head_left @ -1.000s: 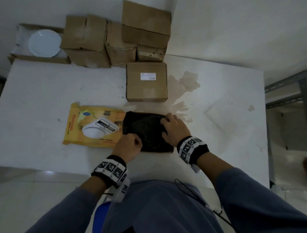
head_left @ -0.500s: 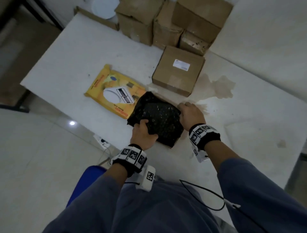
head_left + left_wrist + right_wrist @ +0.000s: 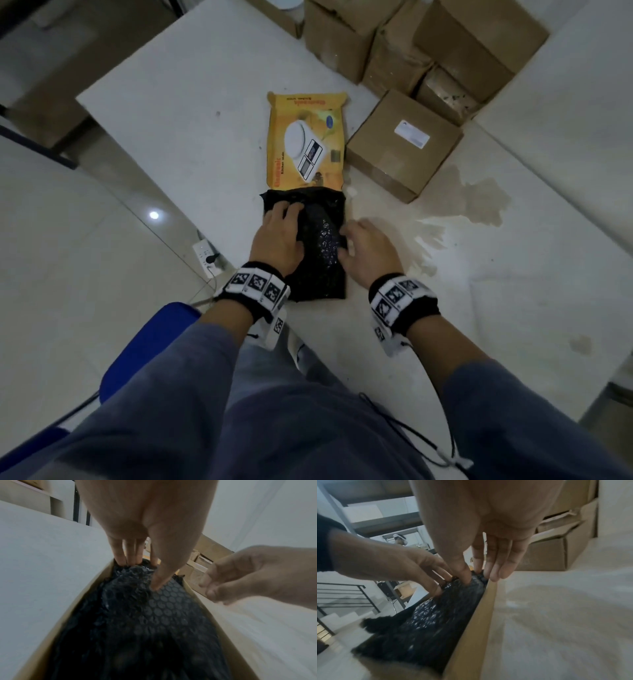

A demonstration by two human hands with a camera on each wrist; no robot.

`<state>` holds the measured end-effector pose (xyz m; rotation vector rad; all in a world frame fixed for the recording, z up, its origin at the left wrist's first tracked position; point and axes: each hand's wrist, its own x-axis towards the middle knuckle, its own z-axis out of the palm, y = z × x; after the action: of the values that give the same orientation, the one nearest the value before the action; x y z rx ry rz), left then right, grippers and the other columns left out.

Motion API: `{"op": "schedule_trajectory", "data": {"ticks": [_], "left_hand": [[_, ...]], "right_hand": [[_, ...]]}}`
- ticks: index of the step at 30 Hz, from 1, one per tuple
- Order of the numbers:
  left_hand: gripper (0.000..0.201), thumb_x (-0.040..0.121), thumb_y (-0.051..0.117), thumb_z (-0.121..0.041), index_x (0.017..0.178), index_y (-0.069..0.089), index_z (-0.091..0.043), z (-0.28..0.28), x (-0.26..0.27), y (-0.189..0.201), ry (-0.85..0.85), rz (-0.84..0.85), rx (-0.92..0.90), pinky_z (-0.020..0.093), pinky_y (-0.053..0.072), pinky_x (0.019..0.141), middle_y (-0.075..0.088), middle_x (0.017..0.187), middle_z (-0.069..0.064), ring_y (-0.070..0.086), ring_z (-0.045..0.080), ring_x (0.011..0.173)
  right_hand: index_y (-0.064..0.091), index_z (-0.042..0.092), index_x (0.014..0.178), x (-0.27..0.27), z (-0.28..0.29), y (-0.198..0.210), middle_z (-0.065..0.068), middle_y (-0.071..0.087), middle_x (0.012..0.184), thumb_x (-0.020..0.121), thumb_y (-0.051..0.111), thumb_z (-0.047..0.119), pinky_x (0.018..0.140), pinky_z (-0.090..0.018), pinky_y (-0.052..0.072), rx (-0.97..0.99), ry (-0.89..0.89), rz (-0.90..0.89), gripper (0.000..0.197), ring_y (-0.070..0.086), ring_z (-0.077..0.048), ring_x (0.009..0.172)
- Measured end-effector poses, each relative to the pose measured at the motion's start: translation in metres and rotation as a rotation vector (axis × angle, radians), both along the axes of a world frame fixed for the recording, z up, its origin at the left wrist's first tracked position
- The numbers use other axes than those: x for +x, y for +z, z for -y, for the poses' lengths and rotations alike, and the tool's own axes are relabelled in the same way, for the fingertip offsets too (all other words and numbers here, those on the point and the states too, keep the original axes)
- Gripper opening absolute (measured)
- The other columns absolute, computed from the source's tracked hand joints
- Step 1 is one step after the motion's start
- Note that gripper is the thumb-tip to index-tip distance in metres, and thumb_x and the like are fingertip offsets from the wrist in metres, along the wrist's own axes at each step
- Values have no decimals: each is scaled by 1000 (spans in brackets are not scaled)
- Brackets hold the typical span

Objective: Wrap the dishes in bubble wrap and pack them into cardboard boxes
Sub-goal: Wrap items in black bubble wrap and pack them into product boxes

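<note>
Two hands are on one bundle: your left hand [image 3: 279,236] lies flat on the black bubble wrap [image 3: 320,253] with its fingers [image 3: 120,559] close together and the tips tucked in at the far end, while your right hand [image 3: 368,248] sits at the bundle's right side, thumb pressing into the wrap and the straight fingers [image 3: 498,566] over the box wall. That wrapped bundle rests in an open cardboard box [image 3: 221,627] near the front edge of the table [image 3: 191,102]; the wrist views show brown walls on both sides of it. By my reading, this dish is wrapped and nearly seated; what is inside the wrap is hidden. You have still to push the loose wrap down and shut the flaps. Just beyond the bundle lies a yellow kitchen-scale carton [image 3: 305,140], then a shut box with a white label [image 3: 404,144], and more stacked boxes [image 3: 424,44] at the far edge. How many dishes remain I cannot tell.
</note>
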<state>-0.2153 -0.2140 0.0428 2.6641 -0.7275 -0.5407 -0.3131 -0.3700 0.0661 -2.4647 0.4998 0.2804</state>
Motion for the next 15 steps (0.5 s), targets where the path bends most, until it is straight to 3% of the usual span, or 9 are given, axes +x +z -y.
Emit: {"op": "schedule_trajectory", "data": {"ticks": [3,5,9,15], "left_hand": [[89,73,73,-6,149,28,-17,3,21,-3,-48,-117,59,45,48,93,38,141,10,41,30,127],[94,72,76,-8,151,25,-18,4,29,-6,-85,-139,116,47,48,91,38,138,10,39,30,127],[88,72,76,-9,148,32,-16,7,32,-14,-117,-124,157,46,49,90,38,133,12,39,31,122],[65,73,72,-8,134,47,-10,14,37,-22,-44,-143,129,46,52,89,33,131,15,40,33,118]], "right_hand": [[47,14,137,37,5,-6,-9,51,132,84,65,11,98,-38,43,-31,158,11,57,49,-28,119],[35,14,147,59,5,-13,-11,46,141,83,68,14,103,-43,40,-113,263,-99,72,44,-31,126],[32,18,149,73,4,-29,-8,41,141,81,72,25,103,-45,32,-185,295,-236,79,37,-30,130],[45,20,135,79,-3,-35,-6,43,131,69,75,41,95,-45,31,-317,275,-254,76,35,-28,126]]}}
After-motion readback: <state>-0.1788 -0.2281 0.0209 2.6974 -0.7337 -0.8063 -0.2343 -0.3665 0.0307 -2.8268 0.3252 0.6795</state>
